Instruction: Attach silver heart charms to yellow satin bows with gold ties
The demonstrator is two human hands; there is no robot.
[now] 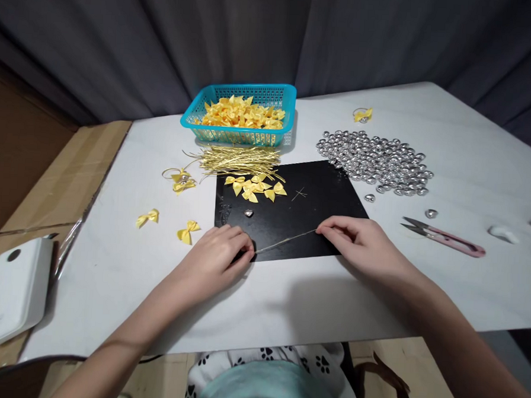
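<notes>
A thin gold wire (285,240) stretches across the near edge of a black mat (319,196). My left hand (218,257) pinches its left end, fingers closed. My right hand (356,242) pinches its right end, resting on the mat's front right corner. On the mat lie several yellow ribbon bows (252,187), a small silver bead (249,212) and a short crossed bit of wire (299,194).
A blue basket (240,135) of yellow bows stands at the back, a bundle of gold wires (238,160) before it. A heap of silver beads (376,162) lies right, pink snips (445,237) nearer. Loose bows (187,232) lie left; a white device (11,289) sits on cardboard.
</notes>
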